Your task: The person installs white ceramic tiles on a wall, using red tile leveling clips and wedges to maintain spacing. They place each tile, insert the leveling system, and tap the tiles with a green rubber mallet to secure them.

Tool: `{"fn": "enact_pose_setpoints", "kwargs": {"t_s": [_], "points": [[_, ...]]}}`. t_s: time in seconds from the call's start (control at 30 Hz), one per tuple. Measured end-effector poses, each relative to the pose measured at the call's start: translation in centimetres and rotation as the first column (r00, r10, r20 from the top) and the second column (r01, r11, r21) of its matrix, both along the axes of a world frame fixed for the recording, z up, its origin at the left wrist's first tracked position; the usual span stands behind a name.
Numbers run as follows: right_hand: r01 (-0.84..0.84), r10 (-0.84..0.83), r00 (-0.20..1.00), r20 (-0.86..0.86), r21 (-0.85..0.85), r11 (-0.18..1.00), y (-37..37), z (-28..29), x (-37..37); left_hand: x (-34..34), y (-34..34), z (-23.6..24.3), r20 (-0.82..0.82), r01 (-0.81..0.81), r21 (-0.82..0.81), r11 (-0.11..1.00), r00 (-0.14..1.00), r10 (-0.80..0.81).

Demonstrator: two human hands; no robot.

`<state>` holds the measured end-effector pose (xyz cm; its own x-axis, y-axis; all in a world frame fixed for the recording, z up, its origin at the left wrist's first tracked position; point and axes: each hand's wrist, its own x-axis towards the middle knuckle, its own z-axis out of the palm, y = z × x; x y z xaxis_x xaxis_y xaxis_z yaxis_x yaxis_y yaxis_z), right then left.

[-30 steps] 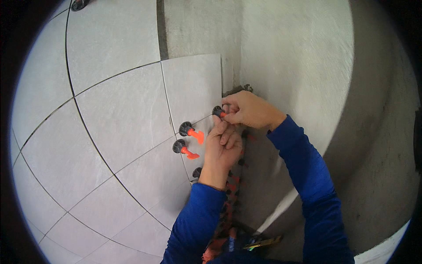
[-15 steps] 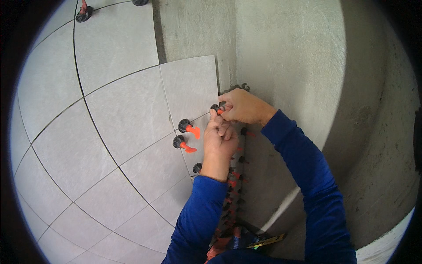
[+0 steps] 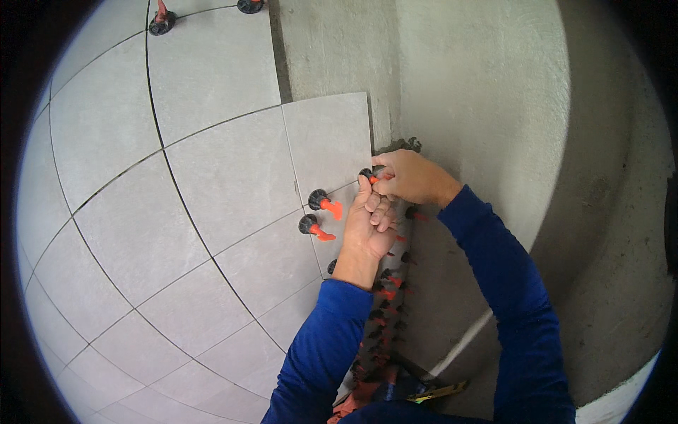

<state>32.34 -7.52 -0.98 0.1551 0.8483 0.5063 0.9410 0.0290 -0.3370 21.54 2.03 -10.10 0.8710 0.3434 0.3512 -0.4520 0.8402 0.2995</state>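
Note:
My right hand (image 3: 409, 177) is closed on a black round tile leveler (image 3: 366, 174) with a red handle (image 3: 376, 179), at the right edge of a pale grey tile (image 3: 325, 138). Just below it, my left hand (image 3: 371, 222) is half curled, its raised digit touching that leveler, the other fingers folded; whether anything is inside them is hidden. Two more black levelers with red handles, one upper (image 3: 317, 199) and one lower (image 3: 308, 225), sit on joints left of my left hand. Another (image 3: 332, 266) is partly hidden by my left wrist.
Large tiles (image 3: 205, 184) cover the left surface, with levelers (image 3: 162, 23) at the top. Bare grey cement (image 3: 487, 85) forms the right side, with dark mortar (image 3: 402, 145) in the corner. Several red and black levelers (image 3: 392, 295) line the corner below; a yellow level-like tool (image 3: 441, 392) lies at bottom.
The whole view has shifted, the tiles appearing further right. Both hands stay at the same leveler; my left hand's folded fingers and palm have turned slightly more toward the camera.

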Motion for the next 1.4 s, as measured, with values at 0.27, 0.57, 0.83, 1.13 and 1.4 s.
{"fn": "enact_pose_setpoints", "kwargs": {"t_s": [0.27, 0.57, 0.83, 1.13, 1.4], "points": [[0.035, -0.035, 0.999, -0.010, -0.016, 0.999, 0.5, -0.3, 0.1, 1.1, -0.3, 0.1, -0.001, -0.068, -0.032, 0.997, 0.998, 0.068], [0.102, -0.103, 0.994, 0.030, 0.050, 0.994, 0.3, -0.5, -0.7, 1.3, -1.3, 1.5, -0.145, -0.220, -0.157, 0.963, 0.969, 0.198], [-0.061, 0.053, 0.998, 0.033, 0.315, 0.947, 1.0, -1.6, -0.3, 1.1, -2.0, 2.5, -0.267, -0.346, -0.092, 0.934, 0.912, 0.311], [0.018, -0.019, 1.000, 0.005, 0.080, 0.997, 0.6, -1.0, -0.1, -5.2, -5.8, -1.1, -0.417, -0.255, 0.247, 0.935, 0.843, 0.341], [-0.013, 0.027, 0.997, -0.079, 0.173, 0.985, 0.6, -1.7, -0.1, -17.6, -3.1, 7.2, 0.758, -0.321, 0.617, -0.718, -0.003, 0.653]]}}
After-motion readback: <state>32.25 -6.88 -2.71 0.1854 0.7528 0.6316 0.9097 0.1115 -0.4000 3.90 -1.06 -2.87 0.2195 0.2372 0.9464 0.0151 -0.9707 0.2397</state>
